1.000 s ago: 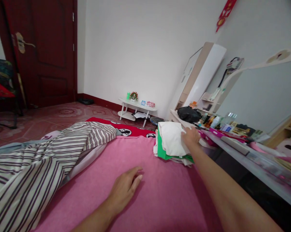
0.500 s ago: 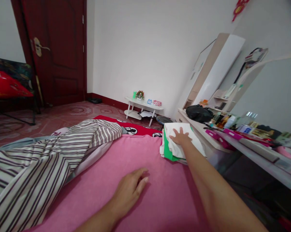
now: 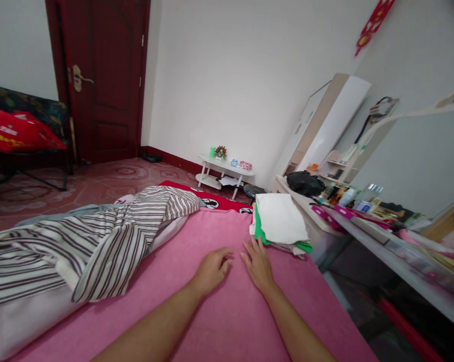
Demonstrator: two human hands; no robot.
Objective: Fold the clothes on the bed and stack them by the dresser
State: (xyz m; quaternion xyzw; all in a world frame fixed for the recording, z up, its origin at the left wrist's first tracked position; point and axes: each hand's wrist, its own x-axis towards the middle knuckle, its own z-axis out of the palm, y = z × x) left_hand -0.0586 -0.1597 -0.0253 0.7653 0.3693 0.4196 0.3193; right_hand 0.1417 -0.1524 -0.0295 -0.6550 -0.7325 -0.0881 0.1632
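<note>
Folded clothes point(image 3: 283, 218) on the pink bedspread point(image 3: 221, 229): how do the fingers stand beside them?

Your right hand point(image 3: 259, 266) has its fingers spread wide with nothing gripped, tips at the pile's near left corner; whether they press on cloth or only on the bedspread, I cannot tell. Your left hand point(image 3: 211, 271) is loosely curled, holding nothing, low over the bedspread.

What could spoil things right there?

A forward nudge from your right fingertips might catch the green layer point(image 3: 258, 226) and skew it beneath the white top piece, since the edges don't line up and you have nothing pinning them.

And a little farther out?

You have the pile close to the bed's right border, so a shove that way could send it into the gap by the cluttered tabletop point(image 3: 396, 267). Soft bedding may also ruck up and tilt it.

On the other side?

The striped garment point(image 3: 136, 236) lies rumpled left of your left forearm; a wide elbow sweep could drag its loose folds across.
</note>
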